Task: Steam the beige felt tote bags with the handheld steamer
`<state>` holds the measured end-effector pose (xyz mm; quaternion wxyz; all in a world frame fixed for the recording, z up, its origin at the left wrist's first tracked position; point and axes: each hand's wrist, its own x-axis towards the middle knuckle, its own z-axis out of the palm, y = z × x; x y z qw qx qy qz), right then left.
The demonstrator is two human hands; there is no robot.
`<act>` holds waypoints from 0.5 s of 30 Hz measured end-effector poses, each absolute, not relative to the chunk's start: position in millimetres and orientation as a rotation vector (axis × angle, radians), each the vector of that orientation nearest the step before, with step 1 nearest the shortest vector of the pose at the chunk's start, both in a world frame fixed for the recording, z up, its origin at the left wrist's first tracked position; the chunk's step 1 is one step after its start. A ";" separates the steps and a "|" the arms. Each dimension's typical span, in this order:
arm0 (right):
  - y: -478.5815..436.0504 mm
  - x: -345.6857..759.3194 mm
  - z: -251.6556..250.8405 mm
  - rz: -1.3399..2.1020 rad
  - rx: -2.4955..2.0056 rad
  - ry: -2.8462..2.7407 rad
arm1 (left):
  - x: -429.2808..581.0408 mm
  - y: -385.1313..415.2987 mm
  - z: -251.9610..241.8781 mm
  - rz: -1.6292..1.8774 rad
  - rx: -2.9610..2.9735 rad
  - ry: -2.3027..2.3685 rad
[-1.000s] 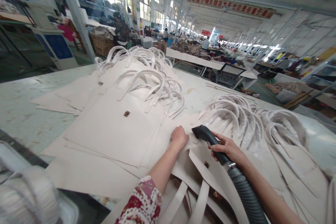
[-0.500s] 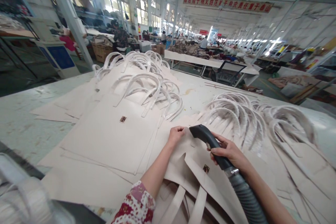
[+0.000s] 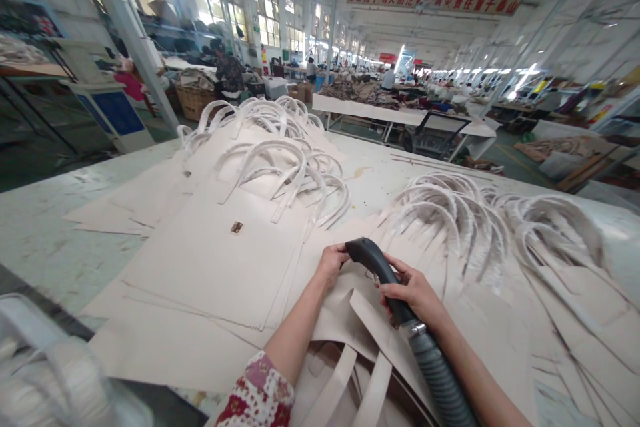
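My right hand [image 3: 413, 290] is wrapped around a black vacuum hose nozzle [image 3: 373, 260], whose ribbed hose [image 3: 440, 373] runs down toward me. The nozzle's mouth is up against the fingertips of my left hand [image 3: 331, 263]. Those fingers are pinched on the far edge of a cream tote bag [image 3: 333, 307]; the exact grip is partly hidden. This bag lies with its two flat handles [image 3: 375, 383] toward me and its opening gaping. To the left, another cream bag [image 3: 205, 260] with a small brown label [image 3: 237, 227] lies flat on a stack.
Bags with looped, plastic-wrapped handles [image 3: 445, 220] are piled on the right, more loops [image 3: 270, 117] at the back left. All lie on a pale worktable [image 3: 370, 173]. A clear plastic-covered bundle [image 3: 50, 373] is at lower left. Beyond stand a chair [image 3: 435, 133] and another table [image 3: 360, 108].
My right hand has moved the nozzle left, so its mouth now meets my left fingertips. The hose has swung left too, and the tote bag's label is now covered.
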<state>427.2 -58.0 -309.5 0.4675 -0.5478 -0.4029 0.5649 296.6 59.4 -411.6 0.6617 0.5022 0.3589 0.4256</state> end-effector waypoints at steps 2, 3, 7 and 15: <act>-54.8 432.7 -311.6 1.317 -1.347 -0.953 | 295.6 60.0 -412.8 0.967 1.180 0.811; -52.7 436.6 -312.7 1.280 -1.355 -0.935 | 295.3 60.2 -413.5 0.975 1.208 0.816; -51.4 453.8 -313.7 1.210 -1.389 -0.870 | 295.5 60.5 -417.0 1.061 1.351 0.880; -81.7 447.1 -308.3 1.306 -1.462 -0.982 | 297.9 48.6 -424.8 1.040 1.764 0.938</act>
